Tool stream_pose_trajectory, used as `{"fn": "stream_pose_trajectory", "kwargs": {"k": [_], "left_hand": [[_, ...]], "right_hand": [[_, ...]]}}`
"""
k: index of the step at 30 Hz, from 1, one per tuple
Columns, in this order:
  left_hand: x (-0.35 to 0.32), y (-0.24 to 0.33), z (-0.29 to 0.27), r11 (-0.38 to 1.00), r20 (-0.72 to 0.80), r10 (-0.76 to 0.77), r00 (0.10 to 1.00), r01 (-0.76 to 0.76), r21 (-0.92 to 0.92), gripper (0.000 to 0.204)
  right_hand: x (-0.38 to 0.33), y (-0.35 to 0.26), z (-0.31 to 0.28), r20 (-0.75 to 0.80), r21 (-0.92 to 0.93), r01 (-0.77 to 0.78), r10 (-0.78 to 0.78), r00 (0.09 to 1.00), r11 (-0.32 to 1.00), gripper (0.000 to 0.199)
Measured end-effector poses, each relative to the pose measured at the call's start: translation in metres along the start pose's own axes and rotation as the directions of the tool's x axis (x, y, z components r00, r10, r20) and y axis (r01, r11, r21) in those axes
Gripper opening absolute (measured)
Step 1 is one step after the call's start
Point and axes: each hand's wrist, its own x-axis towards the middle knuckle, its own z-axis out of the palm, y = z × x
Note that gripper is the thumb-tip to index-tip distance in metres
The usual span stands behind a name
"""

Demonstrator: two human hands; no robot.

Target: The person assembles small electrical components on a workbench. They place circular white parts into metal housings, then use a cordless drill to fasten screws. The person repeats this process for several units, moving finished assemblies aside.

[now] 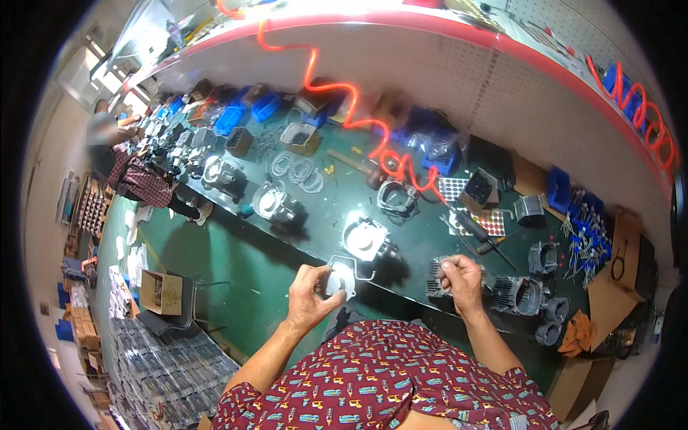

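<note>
My left hand (309, 297) is closed on the edge of a round silver metal cover (342, 281), held in front of the bench edge. A thin, bent, frame-like piece (365, 275) shows at the cover's upper side; whether it is joined to it I cannot tell. Beyond it on the bench stands a motor-like metal assembly (367, 238) with a bright round face. My right hand (462, 281) is pinched shut above the bench's near edge, and what its fingers hold, if anything, is too small to name. Just left of that hand is a finned grey metal housing (434, 278).
Another finned housing (517, 295) lies on the right. Similar assemblies (272, 203) line the green bench (330, 208) leftward. A red coiled air hose (351, 100) hangs to a dark power driver (469, 223). Blue-tipped wires (589, 240) sit at right. A person (129, 165) stands far left.
</note>
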Motion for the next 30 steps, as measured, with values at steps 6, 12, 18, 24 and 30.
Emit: {"fn": "stream_pose_trajectory", "kwargs": {"k": [6,12,18,24,30], "left_hand": [[0.026,-0.065,-0.051,0.994,0.007,0.094,0.996,-0.094,-0.06,0.047],[0.045,-0.12,-0.156,0.992,-0.053,0.007,0.999,-0.014,-0.123,0.049],[0.038,-0.182,-0.231,0.985,-0.234,-0.139,0.962,0.109,-0.136,0.045],[0.027,-0.225,-0.263,0.96,-0.338,-0.272,0.901,0.228,-0.165,0.045],[0.028,-0.257,-0.309,0.959,-0.452,-0.261,0.853,0.281,-0.023,0.046]], "right_hand": [[0.014,-0.003,0.097,-0.054,-0.073,0.02,-0.024,0.998,0.997,0.017],[0.038,-0.003,0.23,0.051,-0.157,0.005,0.003,0.999,0.988,0.013],[0.074,-0.007,0.33,0.153,-0.296,-0.011,0.058,0.987,0.955,0.014],[0.125,0.001,0.402,0.307,-0.257,0.032,0.05,0.95,0.966,0.016],[0.158,0.034,0.523,0.582,-0.251,0.027,0.129,0.803,0.968,0.023]]}}
